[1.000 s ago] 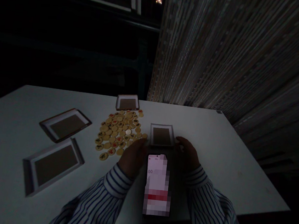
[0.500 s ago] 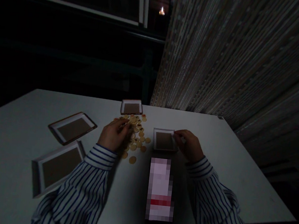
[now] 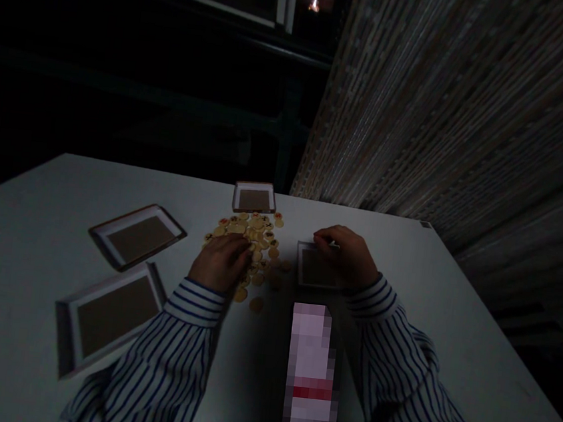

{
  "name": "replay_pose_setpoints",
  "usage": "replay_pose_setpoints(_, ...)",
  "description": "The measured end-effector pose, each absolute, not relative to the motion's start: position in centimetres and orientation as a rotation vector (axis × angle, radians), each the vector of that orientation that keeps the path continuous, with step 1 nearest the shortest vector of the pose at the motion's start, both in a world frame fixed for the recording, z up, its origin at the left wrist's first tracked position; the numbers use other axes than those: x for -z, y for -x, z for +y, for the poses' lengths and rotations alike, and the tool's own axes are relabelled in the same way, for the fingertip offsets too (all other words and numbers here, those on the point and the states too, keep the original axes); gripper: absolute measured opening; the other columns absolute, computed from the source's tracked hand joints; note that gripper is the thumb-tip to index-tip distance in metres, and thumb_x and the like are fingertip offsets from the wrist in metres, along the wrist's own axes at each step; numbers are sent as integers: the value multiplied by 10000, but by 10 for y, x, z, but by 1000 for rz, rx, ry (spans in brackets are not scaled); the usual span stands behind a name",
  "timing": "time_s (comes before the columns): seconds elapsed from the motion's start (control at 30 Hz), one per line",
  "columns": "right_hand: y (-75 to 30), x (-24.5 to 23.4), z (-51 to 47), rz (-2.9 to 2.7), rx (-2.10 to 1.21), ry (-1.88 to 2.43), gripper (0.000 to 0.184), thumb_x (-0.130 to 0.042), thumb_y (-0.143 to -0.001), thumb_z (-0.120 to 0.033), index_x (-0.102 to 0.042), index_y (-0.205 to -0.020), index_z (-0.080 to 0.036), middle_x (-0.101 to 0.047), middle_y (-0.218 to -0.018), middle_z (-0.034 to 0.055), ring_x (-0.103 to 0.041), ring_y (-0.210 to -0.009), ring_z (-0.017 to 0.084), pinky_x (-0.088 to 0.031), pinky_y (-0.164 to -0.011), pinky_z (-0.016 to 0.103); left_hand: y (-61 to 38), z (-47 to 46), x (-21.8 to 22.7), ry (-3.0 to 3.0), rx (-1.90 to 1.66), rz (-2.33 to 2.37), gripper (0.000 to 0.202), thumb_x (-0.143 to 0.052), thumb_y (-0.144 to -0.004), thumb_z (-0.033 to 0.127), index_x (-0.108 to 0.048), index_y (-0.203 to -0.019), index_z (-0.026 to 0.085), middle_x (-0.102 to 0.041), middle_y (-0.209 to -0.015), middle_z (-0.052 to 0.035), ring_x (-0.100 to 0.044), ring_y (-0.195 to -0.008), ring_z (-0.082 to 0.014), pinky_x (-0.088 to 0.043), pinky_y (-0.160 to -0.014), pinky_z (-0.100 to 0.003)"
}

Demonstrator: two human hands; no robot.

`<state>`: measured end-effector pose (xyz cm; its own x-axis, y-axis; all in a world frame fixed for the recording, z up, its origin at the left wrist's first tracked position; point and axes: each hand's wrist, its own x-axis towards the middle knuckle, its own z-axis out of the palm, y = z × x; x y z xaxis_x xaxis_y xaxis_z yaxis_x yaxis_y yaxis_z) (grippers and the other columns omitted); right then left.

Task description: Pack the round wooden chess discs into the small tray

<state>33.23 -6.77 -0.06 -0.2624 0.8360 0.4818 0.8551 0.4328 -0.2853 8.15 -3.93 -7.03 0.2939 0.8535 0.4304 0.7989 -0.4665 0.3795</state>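
Observation:
A heap of round wooden Chinese chess pieces (image 3: 261,241), some with red or black marks, is spread over the white table (image 3: 424,333). My left hand (image 3: 220,260) rests at the left side of the heap, its fingers curled together among the pieces. What its fingertips grip is hidden. Over the small shallow tray (image 3: 312,268) to the right of the pieces is my right hand (image 3: 350,255). Its thumb and fingers are drawn together; anything between them is too dark to make out. The hand covers the tray's right part.
Two shallow open boxes, one behind (image 3: 138,229) and one nearer (image 3: 114,317), lie at the left. Another small tray (image 3: 254,198) stands beyond the pieces. A blurred-out pinkish object (image 3: 311,355) lies near the front edge. A string curtain (image 3: 397,116) hangs behind at the right.
My right hand has moved from the tray's right corner to the left, over the tray. My left hand has come slightly lower onto the pieces. The whole view has shifted a little.

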Motion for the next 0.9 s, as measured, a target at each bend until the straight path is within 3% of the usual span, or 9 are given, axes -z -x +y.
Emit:
replay_pose_setpoints(0.33, -301, 18, -45, -2237, 29, 1233, 153, -479, -812, -218, -619, -811, -158, -639, -791, 54, -553, -748, 146, -407, -700, 262, -79, -38, 82, -2492, -914, 1590, 304, -400, -822, 278, -615, -987, 141, -624, -1056, -104, -548, -1003, -222, -424, -901, -389)
replay_pose_setpoints(0.9, -268, 40, -43, -2638, -163, 1437, 238, -454, -851, -328, -617, -914, -167, -581, -913, 78, -490, -827, 151, -367, -729, 266, -78, -40, 86, -2465, -919, 1574, 292, -395, -837, 245, -595, -1021, 138, -628, -1052, -101, -550, -985, -218, -439, -876, -393)
